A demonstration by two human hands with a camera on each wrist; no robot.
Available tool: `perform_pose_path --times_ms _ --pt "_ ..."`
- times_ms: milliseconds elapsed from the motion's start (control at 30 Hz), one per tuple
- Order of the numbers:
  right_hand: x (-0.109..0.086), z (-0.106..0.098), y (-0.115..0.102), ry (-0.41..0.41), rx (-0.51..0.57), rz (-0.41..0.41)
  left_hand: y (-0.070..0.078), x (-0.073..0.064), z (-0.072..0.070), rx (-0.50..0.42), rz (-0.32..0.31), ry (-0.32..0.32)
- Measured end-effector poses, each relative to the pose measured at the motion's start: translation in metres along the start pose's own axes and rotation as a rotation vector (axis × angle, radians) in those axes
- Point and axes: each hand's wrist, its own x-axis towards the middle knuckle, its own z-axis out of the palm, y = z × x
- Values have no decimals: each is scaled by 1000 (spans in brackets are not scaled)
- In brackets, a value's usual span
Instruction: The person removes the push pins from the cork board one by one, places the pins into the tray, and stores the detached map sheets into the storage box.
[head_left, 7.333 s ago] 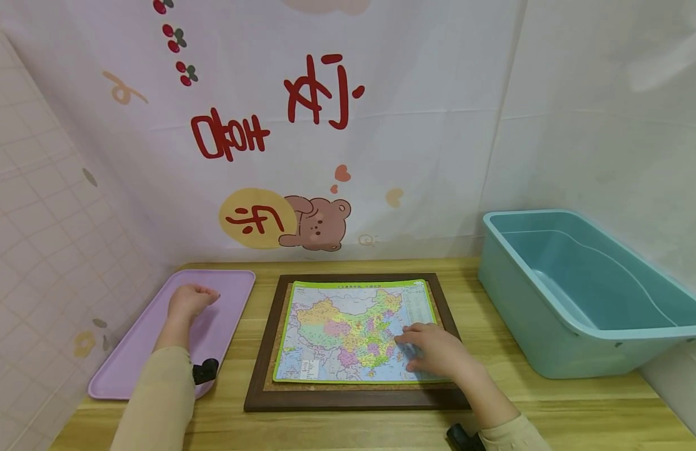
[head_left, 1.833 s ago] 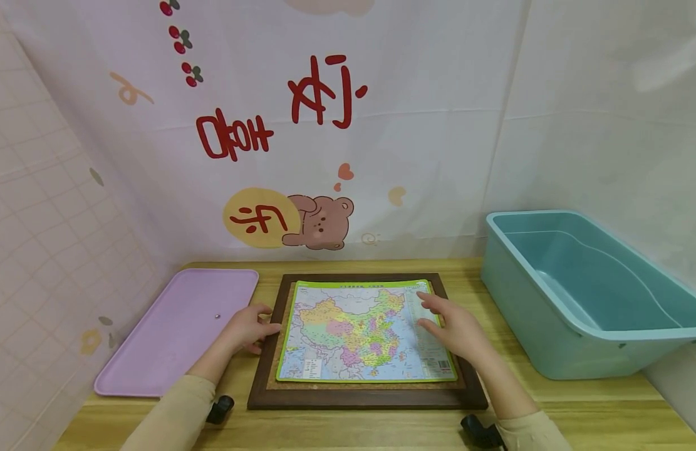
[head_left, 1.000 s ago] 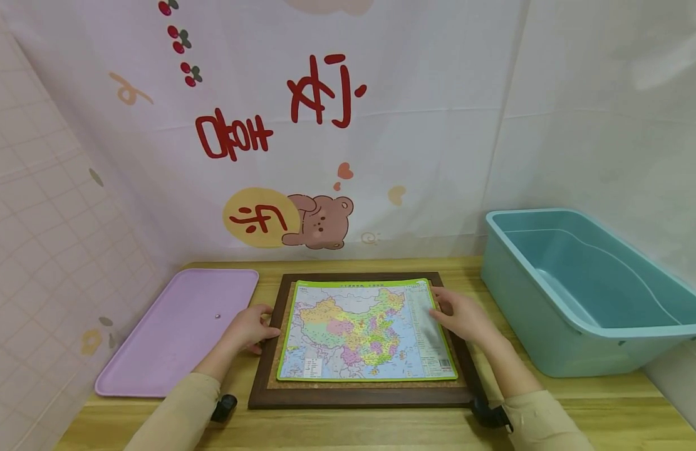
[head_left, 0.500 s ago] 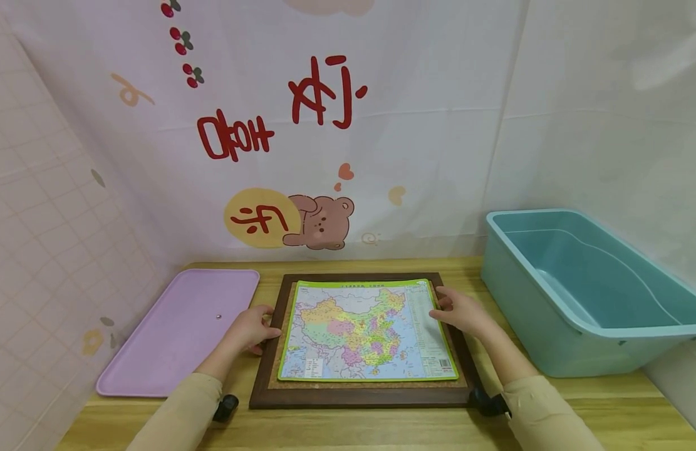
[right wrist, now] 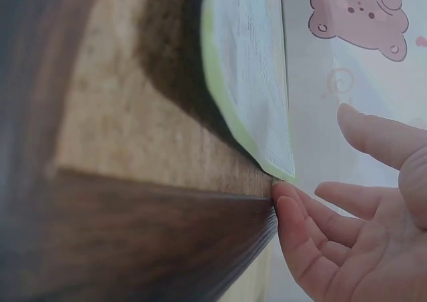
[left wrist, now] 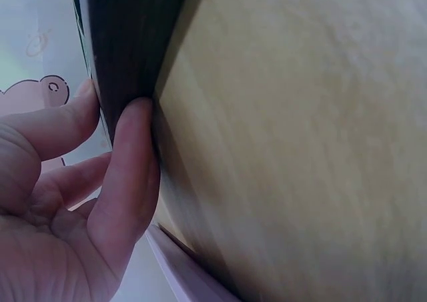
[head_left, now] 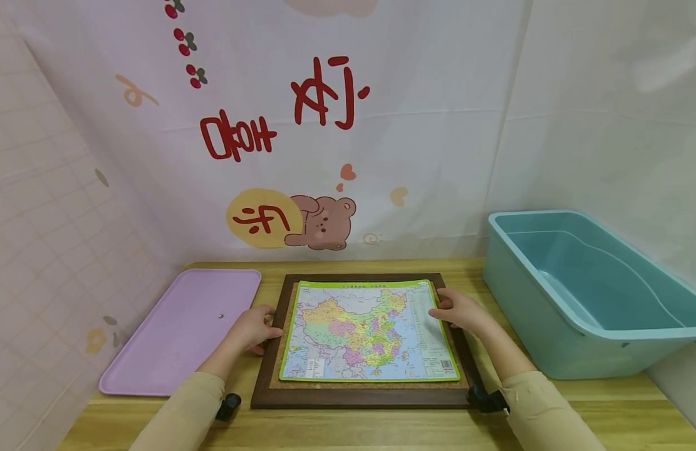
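Note:
A coloured map sheet (head_left: 348, 326) with a green border lies on a cork board with a dark brown wooden frame (head_left: 364, 398). At the frame's left side is my left hand (head_left: 252, 329). In the left wrist view its thumb (left wrist: 83, 112) bears on the frame's face while a finger (left wrist: 130, 162) presses the outer side, so the frame is pinched between them. My right hand (head_left: 462, 311) is at the frame's right side. The right wrist view shows its fingertips (right wrist: 285, 199) at the frame's edge, close to the map's corner, with the thumb held apart.
A lilac tray (head_left: 173, 338) lies on the left with one tiny shiny object (head_left: 220, 316) on it. To the right stands a large teal tub (head_left: 550, 332). The wooden table (head_left: 348, 429) ends at a printed cloth backdrop (head_left: 415, 156).
My left hand has gone from above the tray to the frame's left edge. My right hand has moved off the map to the frame's right edge. Both hands barely move over the last half second.

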Motion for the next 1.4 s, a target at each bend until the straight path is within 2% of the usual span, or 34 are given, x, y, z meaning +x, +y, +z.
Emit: perform_pose_path --times_ms 367,767,1067,1400 --pt "0 -2 4 -27 148 30 -3 3 2 2 -2 1" --pt "3 -4 5 -2 324 86 -3 3 1 1 2 1" --pt "2 -7 5 -31 392 135 -2 1 1 5 20 1" --pt "4 -6 2 -36 422 133 0 0 1 12 17 8"
